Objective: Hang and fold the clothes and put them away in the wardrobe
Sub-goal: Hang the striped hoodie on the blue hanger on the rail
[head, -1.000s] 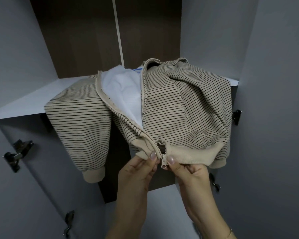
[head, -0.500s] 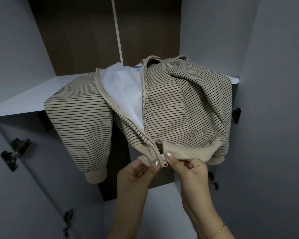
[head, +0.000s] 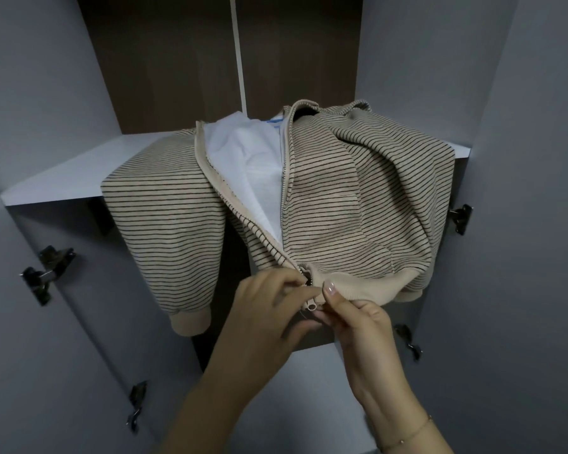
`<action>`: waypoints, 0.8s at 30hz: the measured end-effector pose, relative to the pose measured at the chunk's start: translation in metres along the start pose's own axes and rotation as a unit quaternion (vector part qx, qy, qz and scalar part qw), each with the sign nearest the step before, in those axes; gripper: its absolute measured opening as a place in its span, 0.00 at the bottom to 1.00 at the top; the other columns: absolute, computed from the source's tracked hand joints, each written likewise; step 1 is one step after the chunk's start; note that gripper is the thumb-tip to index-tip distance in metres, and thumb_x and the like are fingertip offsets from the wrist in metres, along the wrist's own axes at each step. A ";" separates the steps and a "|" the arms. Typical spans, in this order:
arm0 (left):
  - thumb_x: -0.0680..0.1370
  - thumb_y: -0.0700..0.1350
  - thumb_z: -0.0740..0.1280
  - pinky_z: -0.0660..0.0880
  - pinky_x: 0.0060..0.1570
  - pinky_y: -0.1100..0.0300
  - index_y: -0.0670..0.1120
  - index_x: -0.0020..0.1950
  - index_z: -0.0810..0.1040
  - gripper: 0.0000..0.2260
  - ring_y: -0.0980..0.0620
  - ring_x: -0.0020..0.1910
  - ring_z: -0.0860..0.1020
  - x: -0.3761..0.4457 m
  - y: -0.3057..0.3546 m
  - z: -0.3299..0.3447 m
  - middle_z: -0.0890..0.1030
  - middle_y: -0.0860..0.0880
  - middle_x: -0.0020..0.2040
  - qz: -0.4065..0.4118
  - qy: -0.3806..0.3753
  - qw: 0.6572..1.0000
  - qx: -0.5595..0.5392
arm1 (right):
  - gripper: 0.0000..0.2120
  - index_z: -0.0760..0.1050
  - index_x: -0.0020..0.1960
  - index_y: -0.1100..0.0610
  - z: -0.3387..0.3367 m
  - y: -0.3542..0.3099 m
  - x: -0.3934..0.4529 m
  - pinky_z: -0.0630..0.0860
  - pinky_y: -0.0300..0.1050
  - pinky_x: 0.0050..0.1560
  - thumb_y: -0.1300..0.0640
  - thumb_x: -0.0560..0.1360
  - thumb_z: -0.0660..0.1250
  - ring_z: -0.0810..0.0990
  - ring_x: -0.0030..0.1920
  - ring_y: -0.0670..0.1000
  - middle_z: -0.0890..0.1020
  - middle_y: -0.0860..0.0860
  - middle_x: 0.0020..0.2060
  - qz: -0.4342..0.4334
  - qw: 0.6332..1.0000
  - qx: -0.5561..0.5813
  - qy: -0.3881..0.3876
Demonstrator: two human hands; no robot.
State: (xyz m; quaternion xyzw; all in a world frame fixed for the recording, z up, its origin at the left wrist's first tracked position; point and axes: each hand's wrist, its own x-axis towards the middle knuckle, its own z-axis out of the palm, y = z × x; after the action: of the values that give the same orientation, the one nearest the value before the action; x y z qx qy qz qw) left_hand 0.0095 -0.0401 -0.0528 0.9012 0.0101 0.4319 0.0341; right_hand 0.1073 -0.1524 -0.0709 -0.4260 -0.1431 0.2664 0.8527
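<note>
Soft striped knit jacket, light, floppy; draped off shelf. Left hand and right hand pinching zip base, apparently engaging slider. Best held at ribbed hem.

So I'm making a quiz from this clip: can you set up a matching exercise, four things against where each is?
1 beige striped zip jacket
2 left sleeve cuff
3 right hand
4 thin gold bracelet

A on the right wrist
B draped over the white shelf edge
C hanging below the shelf
D pinching the jacket hem by the zipper

Pairs: 1-B, 2-C, 3-D, 4-A
</note>
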 end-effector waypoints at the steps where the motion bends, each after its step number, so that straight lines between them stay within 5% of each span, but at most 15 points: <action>1: 0.75 0.51 0.68 0.76 0.51 0.53 0.46 0.54 0.82 0.12 0.53 0.54 0.74 -0.001 0.000 0.003 0.79 0.49 0.53 -0.009 0.014 1.000 0.000 | 0.15 0.81 0.51 0.70 0.000 0.000 -0.001 0.79 0.47 0.54 0.57 0.73 0.71 0.82 0.51 0.59 0.83 0.65 0.49 -0.004 1.000 -0.003 -0.011; 7: 0.78 0.43 0.67 0.73 0.56 0.67 0.43 0.49 0.84 0.07 0.56 0.52 0.78 0.001 -0.002 0.006 0.82 0.51 0.50 -0.036 0.056 0.994 -0.082 | 0.18 0.80 0.57 0.67 -0.002 -0.001 -0.004 0.77 0.52 0.61 0.56 0.73 0.68 0.82 0.57 0.59 0.84 0.61 0.52 -0.021 0.999 -0.023 -0.032; 15: 0.74 0.36 0.72 0.77 0.49 0.68 0.41 0.45 0.85 0.03 0.60 0.46 0.81 0.025 -0.008 -0.002 0.84 0.51 0.44 -0.097 0.024 0.980 -0.174 | 0.17 0.81 0.45 0.66 -0.003 0.006 -0.005 0.81 0.47 0.50 0.51 0.73 0.65 0.83 0.42 0.58 0.84 0.58 0.36 -0.046 0.991 -0.126 0.007; 20: 0.74 0.36 0.72 0.75 0.48 0.71 0.43 0.45 0.85 0.04 0.60 0.46 0.81 0.029 -0.012 0.001 0.84 0.54 0.44 -0.129 0.010 0.964 -0.231 | 0.17 0.83 0.48 0.60 0.003 0.002 -0.007 0.82 0.47 0.46 0.48 0.69 0.71 0.83 0.41 0.54 0.83 0.62 0.40 -0.067 0.984 -0.159 -0.052; 24: 0.76 0.37 0.70 0.76 0.49 0.69 0.42 0.47 0.85 0.04 0.58 0.48 0.82 0.032 -0.012 0.003 0.84 0.53 0.45 -0.142 -0.002 0.955 -0.261 | 0.12 0.81 0.41 0.60 0.009 0.001 -0.006 0.79 0.40 0.37 0.51 0.72 0.68 0.81 0.34 0.51 0.82 0.55 0.32 -0.131 0.965 -0.218 -0.066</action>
State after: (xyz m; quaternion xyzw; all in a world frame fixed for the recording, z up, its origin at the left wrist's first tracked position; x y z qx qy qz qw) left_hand 0.0323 -0.0270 -0.0303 0.8511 0.0249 0.4081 0.3294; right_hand 0.0975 -0.1497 -0.0668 -0.5609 -0.3078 0.1422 0.7553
